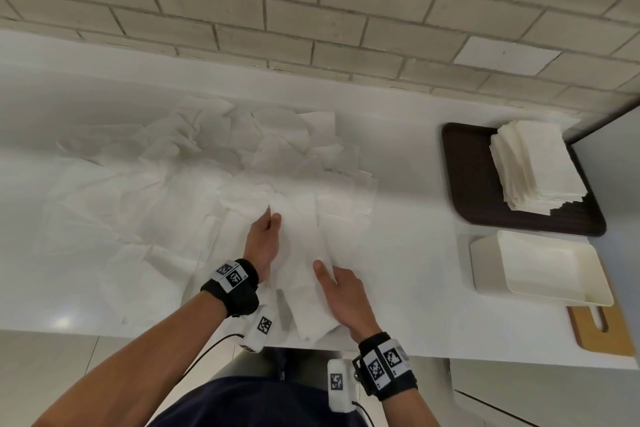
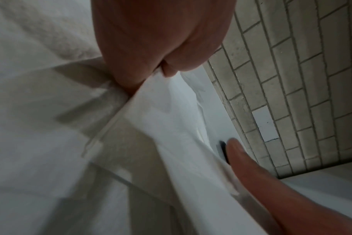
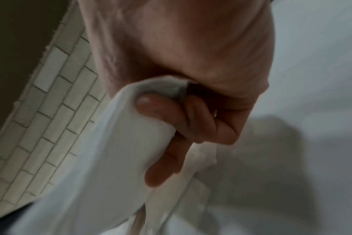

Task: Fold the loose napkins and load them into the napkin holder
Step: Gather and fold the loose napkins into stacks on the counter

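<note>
A white napkin (image 1: 299,253) is held lengthwise above the counter between both hands. My left hand (image 1: 268,224) pinches its far corner; the left wrist view shows the napkin (image 2: 161,114) caught between my fingertips (image 2: 167,72). My right hand (image 1: 330,279) grips the near end, and the right wrist view shows my fingers (image 3: 161,111) curled round a fold of the napkin (image 3: 110,151). A heap of loose napkins (image 1: 221,156) covers the counter's left and middle. The cream napkin holder (image 1: 540,267) sits at the right.
A dark tray (image 1: 464,170) at the back right carries a stack of folded napkins (image 1: 536,166). A wooden board (image 1: 602,333) pokes out under the holder. A tiled wall (image 1: 311,10) backs the white counter (image 1: 415,218), whose front edge runs near my wrists.
</note>
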